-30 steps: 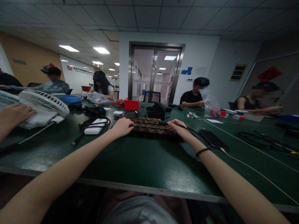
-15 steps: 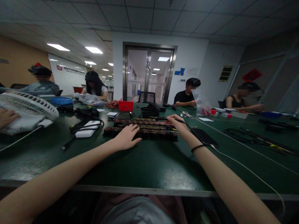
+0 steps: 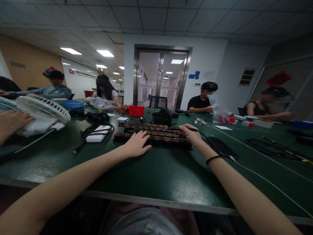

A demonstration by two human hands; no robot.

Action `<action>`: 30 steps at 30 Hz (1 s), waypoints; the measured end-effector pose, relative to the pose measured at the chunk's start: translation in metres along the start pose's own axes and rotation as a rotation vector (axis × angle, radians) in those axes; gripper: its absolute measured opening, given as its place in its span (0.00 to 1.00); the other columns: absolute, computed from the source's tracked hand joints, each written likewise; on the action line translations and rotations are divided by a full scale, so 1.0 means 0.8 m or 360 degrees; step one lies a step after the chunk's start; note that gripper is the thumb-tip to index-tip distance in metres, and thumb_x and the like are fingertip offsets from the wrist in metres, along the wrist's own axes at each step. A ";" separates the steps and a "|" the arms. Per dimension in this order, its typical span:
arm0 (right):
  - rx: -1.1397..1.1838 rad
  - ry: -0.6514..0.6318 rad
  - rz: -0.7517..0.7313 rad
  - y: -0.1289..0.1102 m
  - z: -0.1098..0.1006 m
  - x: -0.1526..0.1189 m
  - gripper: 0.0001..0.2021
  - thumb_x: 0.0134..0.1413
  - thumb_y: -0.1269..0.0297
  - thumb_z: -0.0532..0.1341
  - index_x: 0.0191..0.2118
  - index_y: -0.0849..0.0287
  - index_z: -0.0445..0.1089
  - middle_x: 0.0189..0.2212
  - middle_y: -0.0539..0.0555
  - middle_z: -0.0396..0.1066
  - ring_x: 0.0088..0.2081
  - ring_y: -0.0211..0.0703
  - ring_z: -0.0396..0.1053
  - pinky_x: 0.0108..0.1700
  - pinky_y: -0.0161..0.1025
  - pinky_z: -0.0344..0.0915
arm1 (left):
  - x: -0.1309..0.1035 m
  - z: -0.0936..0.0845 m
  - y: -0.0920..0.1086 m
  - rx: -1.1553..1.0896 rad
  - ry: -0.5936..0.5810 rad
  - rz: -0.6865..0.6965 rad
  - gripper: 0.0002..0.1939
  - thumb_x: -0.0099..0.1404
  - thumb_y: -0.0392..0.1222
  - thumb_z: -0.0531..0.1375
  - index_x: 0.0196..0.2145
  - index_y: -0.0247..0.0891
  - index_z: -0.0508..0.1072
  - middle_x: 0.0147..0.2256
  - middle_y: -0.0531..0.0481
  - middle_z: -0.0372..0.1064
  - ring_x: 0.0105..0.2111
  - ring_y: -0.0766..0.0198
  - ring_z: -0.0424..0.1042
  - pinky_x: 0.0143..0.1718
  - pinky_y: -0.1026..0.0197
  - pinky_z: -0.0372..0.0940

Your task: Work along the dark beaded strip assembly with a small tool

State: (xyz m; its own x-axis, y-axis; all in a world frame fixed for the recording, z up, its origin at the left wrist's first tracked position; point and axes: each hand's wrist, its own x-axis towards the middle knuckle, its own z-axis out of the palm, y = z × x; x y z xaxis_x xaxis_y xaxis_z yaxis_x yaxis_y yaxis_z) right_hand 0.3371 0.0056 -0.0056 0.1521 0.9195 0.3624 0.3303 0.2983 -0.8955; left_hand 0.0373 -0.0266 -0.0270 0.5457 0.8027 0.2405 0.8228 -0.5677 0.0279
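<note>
My left hand lies palm down with fingers spread, over the front left part of a low black rack. Long, thin, copper-coloured strips run side by side across this rack. In my right hand is a black corded pen-shaped tool that looks like a soldering iron, gripped like a pen. It points left above the strips near their back right. Its tip is too dark to make out. The cord leaves behind my fingers and passes a black phone to the right.
A white power bank wrapped in black cable lies left of the rack. Another person's hand rests on a white fan. Behind the rack stand a black pouch and a red bin. Several people sit across the table.
The view has turned a little left, so everything sits farther right. My left hand stays spread on the rack; my right hand keeps hold of the corded tool at nearly the same place.
</note>
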 end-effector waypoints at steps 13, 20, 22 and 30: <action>-0.0037 -0.0050 0.0008 0.005 -0.001 0.003 0.08 0.50 0.54 0.65 0.28 0.52 0.73 0.29 0.51 0.80 0.39 0.50 0.79 0.46 0.46 0.74 | 0.001 0.004 -0.003 -0.0032 0.0051 0.0007 0.32 0.73 0.57 0.52 0.66 0.33 0.62 0.70 0.31 0.49 0.70 0.41 0.49 0.68 0.37 0.49; -0.0034 -0.0012 -0.0005 -0.005 0.002 -0.004 0.08 0.51 0.56 0.65 0.27 0.52 0.73 0.28 0.51 0.79 0.37 0.50 0.79 0.46 0.46 0.73 | -0.001 -0.002 0.001 0.0005 -0.0002 -0.0032 0.34 0.74 0.57 0.50 0.68 0.32 0.59 0.71 0.32 0.46 0.71 0.43 0.47 0.69 0.40 0.47; -0.0014 -0.0026 0.0002 -0.006 0.001 -0.004 0.07 0.51 0.57 0.65 0.27 0.52 0.73 0.28 0.51 0.79 0.38 0.50 0.79 0.47 0.46 0.73 | 0.000 0.001 -0.001 -0.0008 0.0040 -0.0023 0.37 0.73 0.60 0.50 0.69 0.32 0.55 0.71 0.32 0.45 0.71 0.43 0.47 0.69 0.42 0.47; -0.0029 -0.0089 0.0056 -0.002 -0.005 0.000 0.07 0.51 0.58 0.66 0.26 0.52 0.73 0.29 0.51 0.80 0.38 0.49 0.79 0.46 0.44 0.73 | 0.002 0.007 -0.004 -0.0065 0.0062 -0.0003 0.48 0.70 0.70 0.46 0.72 0.27 0.48 0.72 0.31 0.39 0.72 0.44 0.41 0.70 0.47 0.44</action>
State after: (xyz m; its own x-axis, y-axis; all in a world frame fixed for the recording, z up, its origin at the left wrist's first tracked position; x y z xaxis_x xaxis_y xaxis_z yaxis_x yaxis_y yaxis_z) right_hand 0.3401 0.0045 -0.0032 0.1115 0.9424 0.3152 0.3427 0.2613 -0.9024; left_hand 0.0365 -0.0226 -0.0318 0.5367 0.7966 0.2781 0.8162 -0.5737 0.0681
